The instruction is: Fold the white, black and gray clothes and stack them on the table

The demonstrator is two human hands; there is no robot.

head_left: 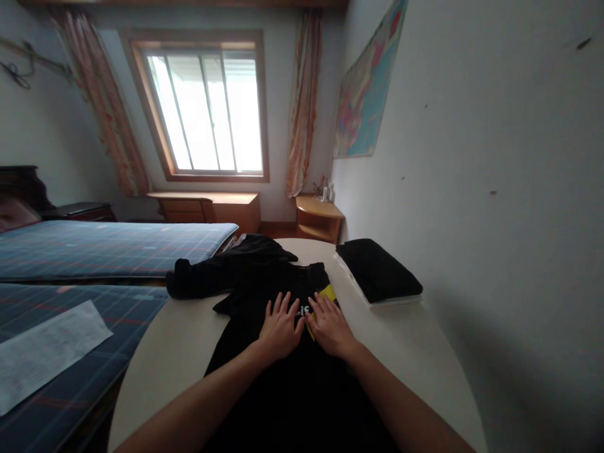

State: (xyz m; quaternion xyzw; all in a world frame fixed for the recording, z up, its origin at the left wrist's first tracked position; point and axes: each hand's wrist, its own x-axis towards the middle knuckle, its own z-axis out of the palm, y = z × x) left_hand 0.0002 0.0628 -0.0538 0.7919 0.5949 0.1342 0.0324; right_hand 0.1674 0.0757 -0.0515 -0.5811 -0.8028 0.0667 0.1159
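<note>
A black shirt with white lettering and a yellow patch lies spread on the round table. My left hand rests palm down on it, left of the lettering, with its fingers spread. On the yellow patch lies my right hand, also flat with fingers apart. The two thumbs are close together, and the lettering is partly covered by the hands. More black cloth lies bunched at the shirt's far left; whether it belongs to the same garment I cannot tell.
A folded black cloth sits on something thin and white at the table's right, near the wall. To the left are beds with blue plaid mattresses and a printed sheet. Low wooden furniture stands below the window.
</note>
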